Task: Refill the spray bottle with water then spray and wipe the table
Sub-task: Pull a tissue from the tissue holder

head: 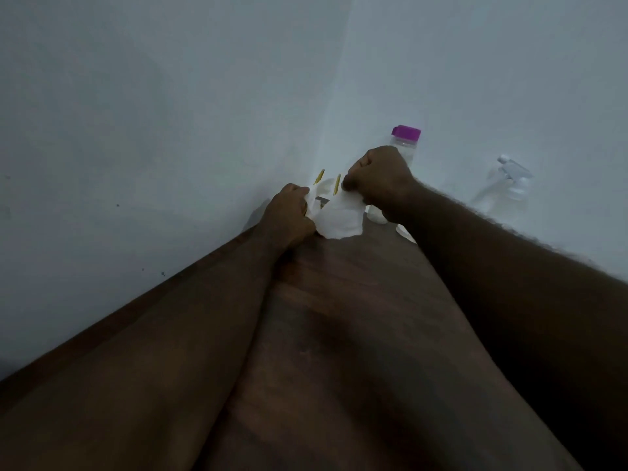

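A white tissue (pixel 339 217) hangs between both hands at the far corner of the dark wooden table (pixel 339 334). My left hand (pixel 289 212) grips its left edge and my right hand (pixel 377 180) pinches its top right. Behind the tissue stands a white holder with yellow stripes (pixel 328 185), mostly hidden. A clear water bottle with a purple cap (pixel 406 137) stands behind my right hand. The clear spray bottle with a white trigger head (pixel 506 188) stands against the wall at the right, apart from both hands.
White walls (pixel 170 113) meet in a corner just behind the tissue holder. The table's left edge runs diagonally along the wall. A small white object (pixel 406 232) lies on the table under my right wrist. My forearms cover much of the near tabletop.
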`<state>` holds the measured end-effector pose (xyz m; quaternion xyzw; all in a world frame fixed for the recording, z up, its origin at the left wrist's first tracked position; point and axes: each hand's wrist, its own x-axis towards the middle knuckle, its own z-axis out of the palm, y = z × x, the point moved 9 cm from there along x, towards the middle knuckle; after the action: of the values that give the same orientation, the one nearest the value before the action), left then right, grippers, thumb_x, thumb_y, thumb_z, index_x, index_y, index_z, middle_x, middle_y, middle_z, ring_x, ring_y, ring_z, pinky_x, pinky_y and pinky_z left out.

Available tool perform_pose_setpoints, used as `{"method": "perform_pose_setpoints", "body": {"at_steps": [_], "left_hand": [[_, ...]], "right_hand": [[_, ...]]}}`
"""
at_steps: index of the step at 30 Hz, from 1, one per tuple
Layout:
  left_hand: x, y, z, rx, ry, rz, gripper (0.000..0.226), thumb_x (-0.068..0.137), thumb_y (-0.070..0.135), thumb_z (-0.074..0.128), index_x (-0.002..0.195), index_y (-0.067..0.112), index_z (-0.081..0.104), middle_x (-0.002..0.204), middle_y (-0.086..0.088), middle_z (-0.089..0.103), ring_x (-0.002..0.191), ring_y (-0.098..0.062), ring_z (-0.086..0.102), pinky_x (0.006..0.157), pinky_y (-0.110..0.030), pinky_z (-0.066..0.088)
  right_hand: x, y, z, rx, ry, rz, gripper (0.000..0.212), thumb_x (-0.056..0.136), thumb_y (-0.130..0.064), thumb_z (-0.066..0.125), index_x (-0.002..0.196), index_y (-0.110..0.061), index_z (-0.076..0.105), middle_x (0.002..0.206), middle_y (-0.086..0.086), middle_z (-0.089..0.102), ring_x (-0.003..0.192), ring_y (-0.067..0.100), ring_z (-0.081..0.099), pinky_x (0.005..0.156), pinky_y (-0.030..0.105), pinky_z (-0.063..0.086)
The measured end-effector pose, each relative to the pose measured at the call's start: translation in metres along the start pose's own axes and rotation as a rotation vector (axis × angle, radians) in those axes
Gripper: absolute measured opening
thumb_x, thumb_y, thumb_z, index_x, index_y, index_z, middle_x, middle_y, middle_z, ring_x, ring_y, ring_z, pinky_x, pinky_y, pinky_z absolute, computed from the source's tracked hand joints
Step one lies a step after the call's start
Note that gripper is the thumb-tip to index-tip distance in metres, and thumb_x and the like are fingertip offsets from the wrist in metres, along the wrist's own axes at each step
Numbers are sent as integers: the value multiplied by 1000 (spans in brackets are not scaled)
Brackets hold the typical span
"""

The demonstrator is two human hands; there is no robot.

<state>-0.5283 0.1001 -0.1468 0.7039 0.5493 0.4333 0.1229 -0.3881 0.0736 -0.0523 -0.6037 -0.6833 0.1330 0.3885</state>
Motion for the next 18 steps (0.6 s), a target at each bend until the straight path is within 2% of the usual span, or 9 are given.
{"method": "perform_pose_setpoints", "body": {"at_steps": [2, 5, 8, 10, 12, 13, 15, 16, 18], "left_hand": [[-5, 2, -3, -33, 10, -1, 46, 85, 23, 67, 127, 5, 55, 124, -16, 56, 111, -31, 56, 96, -40, 47], [-20, 16, -19, -43, 112, 7, 51, 83, 27, 60, 130, 6, 53, 127, -17, 52, 112, -31, 54, 91, -37, 45], [-46, 40, -27, -153, 140, 48, 48, 81, 34, 50, 123, 11, 58, 118, -11, 60, 106, -27, 59, 86, -31, 47], [-64, 57, -12, -124, -68, 82, 48, 87, 48, 42, 125, 22, 55, 119, -4, 61, 111, -25, 58, 95, -36, 48], [-85, 74, 6, -314, -292, 17, 37, 97, 36, 38, 126, 18, 54, 123, -4, 59, 123, -30, 51, 105, -46, 42], [-97, 89, 5, -504, -317, -15, 27, 99, 27, 42, 117, 16, 58, 114, -2, 62, 122, -33, 52, 105, -47, 42], [-126, 112, -6, -821, -315, -119, 26, 92, 32, 53, 87, 14, 71, 86, -4, 66, 94, -31, 65, 84, -42, 50], [-137, 123, -5, -944, -390, -136, 32, 86, 38, 55, 73, 15, 73, 77, -5, 67, 78, -24, 66, 75, -38, 51], [-162, 148, -3, -1117, -546, -181, 29, 82, 31, 57, 62, 19, 74, 73, -2, 69, 70, -16, 66, 69, -33, 52]], "right_hand": [[-12, 0, -6, -13, -30, -21, 12, 76, 4, 65, 85, -2, 61, 86, 13, 60, 80, 27, 60, 68, 36, 53], [-35, -3, -22, -19, -76, -67, 34, 78, 6, 67, 103, -15, 61, 96, 2, 56, 83, 17, 57, 59, 23, 49], [-66, -11, -36, -60, -163, -111, 40, 85, 4, 62, 118, -18, 60, 106, 1, 62, 88, 11, 60, 59, 16, 48], [-92, -19, -51, -89, -182, -162, 38, 88, 1, 58, 122, -18, 61, 96, -7, 58, 81, 3, 55, 54, 5, 42], [-118, -26, -67, -75, -184, -194, 34, 89, -3, 57, 119, -17, 63, 87, -14, 56, 77, 0, 54, 57, 0, 39], [-132, -30, -77, -50, -184, -201, 31, 89, -4, 58, 117, -17, 64, 90, -13, 62, 82, 0, 58, 67, 4, 46], [-157, -31, -100, -21, -150, -217, 25, 90, -9, 58, 112, -20, 66, 103, -4, 70, 97, 10, 65, 87, 25, 54], [-164, -31, -108, -29, -126, -224, 22, 91, -11, 59, 109, -21, 67, 103, -5, 71, 99, 10, 65, 88, 28, 54], [-188, -26, -132, -62, -85, -230, 14, 93, -14, 60, 104, -18, 67, 81, -25, 68, 84, -8, 63, 72, 10, 48]]}}
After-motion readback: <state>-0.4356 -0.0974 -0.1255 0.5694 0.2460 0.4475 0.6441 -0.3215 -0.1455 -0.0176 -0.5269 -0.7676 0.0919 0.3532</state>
